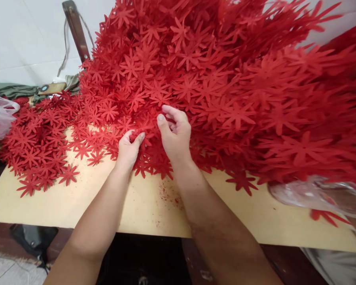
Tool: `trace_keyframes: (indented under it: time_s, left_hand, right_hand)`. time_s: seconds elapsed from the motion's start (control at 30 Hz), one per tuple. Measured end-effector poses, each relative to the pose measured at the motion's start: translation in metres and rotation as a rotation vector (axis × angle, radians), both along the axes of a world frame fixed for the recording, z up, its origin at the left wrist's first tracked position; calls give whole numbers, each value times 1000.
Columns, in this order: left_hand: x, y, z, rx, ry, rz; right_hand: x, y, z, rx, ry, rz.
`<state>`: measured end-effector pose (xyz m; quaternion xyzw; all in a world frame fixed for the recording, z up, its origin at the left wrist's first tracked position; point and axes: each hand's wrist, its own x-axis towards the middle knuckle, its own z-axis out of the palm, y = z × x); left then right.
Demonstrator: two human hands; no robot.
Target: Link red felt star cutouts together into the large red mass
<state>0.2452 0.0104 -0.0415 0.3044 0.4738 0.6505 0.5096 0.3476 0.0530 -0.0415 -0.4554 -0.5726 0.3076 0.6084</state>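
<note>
A large heap of red flower-shaped cutouts (184, 87), each with several long narrow petals, covers the back of the table. My left hand (129, 149) is at the heap's front edge, its thumb and finger closed on a red flower cutout (144, 139). Just to the right and a little higher, my right hand (176, 132) hovers before the heap with its fingers half curled. A small gap shows between that thumb and forefinger, and I see nothing between them.
A smaller pile of red cutouts (32, 138) lies at the left beside a plastic bag (1, 114). Clear plastic (308, 192) lies at the right edge. Red crumbs dot the pale tabletop (91, 202). A dark upright bar (76, 29) stands at the back wall near green cloth (13, 90).
</note>
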Motion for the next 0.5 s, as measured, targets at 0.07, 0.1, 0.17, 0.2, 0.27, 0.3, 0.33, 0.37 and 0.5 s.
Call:
trace_keyframes:
  time_s: [0.07, 0.1, 0.17, 0.2, 0.27, 0.3, 0.33, 0.37, 0.5]
  left_hand:
    - [-1, 1, 0, 22, 35, -2]
    - [-1, 1, -1, 34, 58, -1]
    - [-1, 2, -2, 46, 96, -13]
    - [-1, 2, -2, 45, 97, -29]
    - [0, 2, -2, 31, 75, -74]
    - [1, 1, -3, 20, 59, -100]
    - [1, 1, -4, 13, 43, -121]
    - [1, 1, -4, 9, 29, -135]
    - [1, 1, -8, 1, -21, -136]
  right_hand:
    - [-4, -5, 4, -43, -11, 195]
    - [-6, -7, 6, -70, -18, 285]
    - [-9, -10, 7, -107, -27, 367]
    - [-9, -10, 7, -115, -16, 359]
    - [-8, -9, 8, -128, 50, 310]
    - [-7, -7, 7, -136, 100, 283]
    - [-5, -5, 7, -141, 157, 248]
    - [-3, -2, 6, -141, 209, 206]
    - [6, 11, -4, -127, 292, 37]
